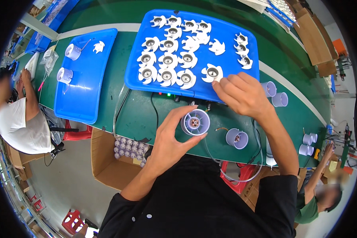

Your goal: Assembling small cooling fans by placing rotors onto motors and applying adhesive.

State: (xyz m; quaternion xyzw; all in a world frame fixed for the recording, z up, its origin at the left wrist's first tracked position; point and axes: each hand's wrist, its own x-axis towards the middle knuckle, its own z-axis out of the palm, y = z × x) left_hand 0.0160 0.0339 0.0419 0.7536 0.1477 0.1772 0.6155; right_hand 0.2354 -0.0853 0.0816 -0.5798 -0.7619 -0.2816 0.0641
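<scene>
Head view: the left hand (168,139) sits just below centre, its fingers curled around a pale lilac housing (195,122), a short open cylinder with a small motor hub showing at its core. The housing is held just above the green bench (139,115), at about 6 o'clock from the big blue tray (242,85). No impeller sits in it yet, as far as the view shows.

The right hand (242,94) reaches up to the tray's near edge at 3 o'clock from the housing. Its fingertips are drawn together on a white impeller (212,73) in the lowest row, touching its rim; I cannot tell whether it is lifted clear yet.

About two dozen more impellers (168,59) lie in rows across the tray, so judging by that stock, most of the fitting is left to do. At 4 o'clock from the housing a second housing (237,139) stands on the bench with a wire leading off, also without an impeller. Two more empty ones (274,94) stand at 2 o'clock, near the right wrist.

At 10 o'clock a smaller blue tray (85,99) carries two housings and one lone impeller. A cardboard box (107,166) with small round parts stands under the bench at 8 o'clock. Other people work at the far left and lower right.
</scene>
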